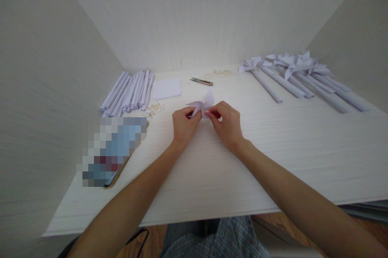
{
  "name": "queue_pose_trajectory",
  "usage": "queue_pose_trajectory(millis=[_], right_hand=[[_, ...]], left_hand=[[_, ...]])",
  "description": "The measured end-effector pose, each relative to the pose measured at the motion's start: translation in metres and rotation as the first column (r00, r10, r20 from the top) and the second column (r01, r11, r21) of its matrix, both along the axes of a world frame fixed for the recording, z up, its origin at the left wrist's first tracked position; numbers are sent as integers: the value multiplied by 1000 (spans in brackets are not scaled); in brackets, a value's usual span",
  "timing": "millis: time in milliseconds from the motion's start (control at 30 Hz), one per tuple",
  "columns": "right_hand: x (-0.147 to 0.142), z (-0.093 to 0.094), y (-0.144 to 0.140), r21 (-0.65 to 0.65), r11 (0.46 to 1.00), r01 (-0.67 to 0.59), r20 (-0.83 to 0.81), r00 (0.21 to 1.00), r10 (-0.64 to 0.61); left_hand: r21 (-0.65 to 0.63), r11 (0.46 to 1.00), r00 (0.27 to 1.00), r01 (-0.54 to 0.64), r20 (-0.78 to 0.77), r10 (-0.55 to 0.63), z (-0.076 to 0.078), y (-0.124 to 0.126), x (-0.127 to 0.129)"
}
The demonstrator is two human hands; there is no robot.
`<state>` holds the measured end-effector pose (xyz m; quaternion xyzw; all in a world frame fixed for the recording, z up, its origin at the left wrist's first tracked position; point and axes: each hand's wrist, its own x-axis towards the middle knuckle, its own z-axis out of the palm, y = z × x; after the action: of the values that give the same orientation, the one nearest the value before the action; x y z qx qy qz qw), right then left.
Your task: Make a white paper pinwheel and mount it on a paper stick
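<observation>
Left hand (186, 126) and right hand (226, 123) pinch a paper pinwheel (203, 103). Scissors (202, 82) (blades leftward) lie at its twelve o'clock.

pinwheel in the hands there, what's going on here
A person is working on a white paper pinwheel over the table. The left hand pinches it from one side, and the fingertips of the right hand pinch it from the other. Paper tubes lie bundled to the left, beside flat paper. Snips lie beyond the hands. To the right, more pinwheels lie piled with their tubes.
</observation>
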<state>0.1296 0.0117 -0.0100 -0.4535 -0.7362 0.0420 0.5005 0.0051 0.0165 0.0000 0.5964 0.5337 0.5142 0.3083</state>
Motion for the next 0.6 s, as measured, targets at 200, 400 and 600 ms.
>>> queue_pose_trajectory(millis=[200,400,600], right_hand=[[0,1,0,-12,1000,20,22,1000,-20],[0,0,1,-5,1000,-5,-19,1000,5],[0,1,1,-87,994,62,55,997,-57]], left_hand=[[3,1000,1000,2,-29,-1,0,0,0],[-1,1000,999,-2,-44,2,0,0,-1],[5,1000,999,-4,-51,4,4,-2,1]])
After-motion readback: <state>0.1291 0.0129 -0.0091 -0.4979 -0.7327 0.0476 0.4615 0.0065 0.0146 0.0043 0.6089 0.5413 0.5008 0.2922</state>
